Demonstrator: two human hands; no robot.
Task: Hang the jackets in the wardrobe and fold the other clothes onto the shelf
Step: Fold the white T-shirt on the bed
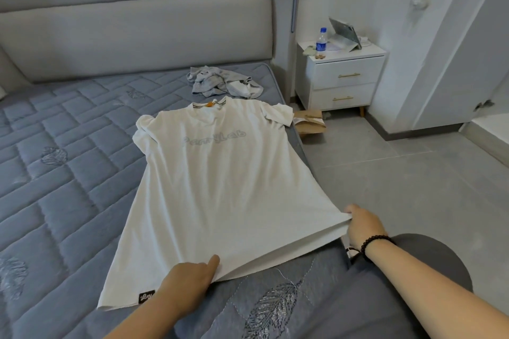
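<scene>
The fingers of the left hand [190,275] are curled on the near hem of the white short-sleeved cotton T-shirt [217,187], thumb on top, and the fingers of the right hand [363,226] pinch the hem corner further right, with a black bead bracelet [374,242] on that wrist. The shirt lies flat, print up, on the blue quilted mattress [68,159]. Its long axis runs away from the fingers, and the collar points to the grey padded headboard [137,33]. I think an uneven pull could drag the shirt askew or over the bed edge beside the right fingers, where one sleeve already hangs. Beyond the collar lies a crumpled grey garment [220,84].
</scene>
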